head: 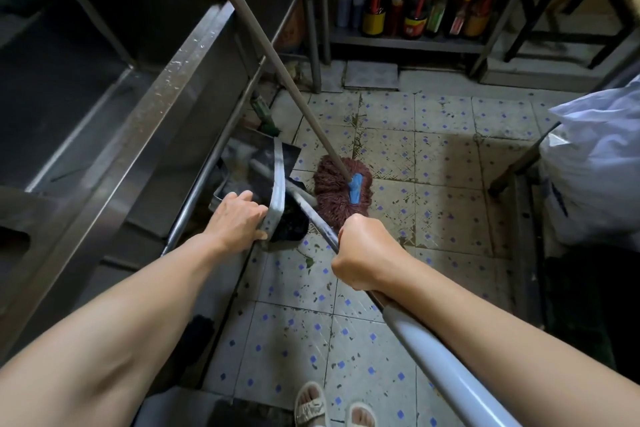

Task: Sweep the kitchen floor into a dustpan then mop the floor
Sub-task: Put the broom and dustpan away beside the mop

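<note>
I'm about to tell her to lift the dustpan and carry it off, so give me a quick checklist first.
1. Left hand holds the dustpan by its grey strap handle: ok.
2. Right hand grips the broom handle: ok.
3. Dirt sits inside the pan: ok.
4. Floor swept clean: not ok, a green scrap and specks remain.
5. Mop clear of the pan: not ok, it rests right beside it.
</note>
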Demonstrator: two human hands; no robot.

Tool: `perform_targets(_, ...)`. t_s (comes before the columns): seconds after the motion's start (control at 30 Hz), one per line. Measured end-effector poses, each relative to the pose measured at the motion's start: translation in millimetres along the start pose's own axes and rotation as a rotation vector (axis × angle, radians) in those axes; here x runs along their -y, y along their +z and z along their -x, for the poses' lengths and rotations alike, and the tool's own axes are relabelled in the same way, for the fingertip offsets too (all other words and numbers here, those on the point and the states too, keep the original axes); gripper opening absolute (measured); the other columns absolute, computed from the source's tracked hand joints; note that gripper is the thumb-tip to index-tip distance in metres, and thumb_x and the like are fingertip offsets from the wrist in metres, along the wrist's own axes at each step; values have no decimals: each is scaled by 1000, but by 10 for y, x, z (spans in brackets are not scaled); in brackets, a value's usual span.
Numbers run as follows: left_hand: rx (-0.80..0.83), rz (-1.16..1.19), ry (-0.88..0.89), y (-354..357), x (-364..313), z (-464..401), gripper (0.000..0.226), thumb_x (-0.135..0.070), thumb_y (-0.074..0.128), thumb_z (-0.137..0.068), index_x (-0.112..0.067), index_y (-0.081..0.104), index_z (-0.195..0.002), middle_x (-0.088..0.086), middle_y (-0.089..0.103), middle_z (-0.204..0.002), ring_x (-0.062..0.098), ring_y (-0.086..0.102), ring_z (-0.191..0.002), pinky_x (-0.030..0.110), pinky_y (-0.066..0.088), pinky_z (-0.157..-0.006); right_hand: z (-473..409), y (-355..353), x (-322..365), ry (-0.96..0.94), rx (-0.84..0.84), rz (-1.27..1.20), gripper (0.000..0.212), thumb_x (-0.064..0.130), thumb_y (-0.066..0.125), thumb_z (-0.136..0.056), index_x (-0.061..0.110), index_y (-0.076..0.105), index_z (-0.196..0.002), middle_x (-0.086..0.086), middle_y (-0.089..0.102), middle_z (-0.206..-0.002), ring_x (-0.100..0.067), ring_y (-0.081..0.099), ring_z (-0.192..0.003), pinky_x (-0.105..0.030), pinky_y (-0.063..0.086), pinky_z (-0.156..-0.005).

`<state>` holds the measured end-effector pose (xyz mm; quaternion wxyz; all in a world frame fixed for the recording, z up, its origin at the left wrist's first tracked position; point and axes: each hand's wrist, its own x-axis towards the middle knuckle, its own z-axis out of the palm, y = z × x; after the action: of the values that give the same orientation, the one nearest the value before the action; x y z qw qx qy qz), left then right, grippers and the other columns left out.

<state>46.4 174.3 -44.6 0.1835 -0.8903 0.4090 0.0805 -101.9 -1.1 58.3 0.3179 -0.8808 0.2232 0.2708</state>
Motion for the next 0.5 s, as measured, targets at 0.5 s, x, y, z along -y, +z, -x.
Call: perform_targets(0.5,-39,13,16,-43,-48,-45,33,-47,61,-84,-17,58,-97,-3,66,-100,18,47,-109,29,32,-82,213,54,-399,105,76,74,8,3,51,-75,10,51,-80,-5,47,-70,-21,50,-57,-26,42,-51)
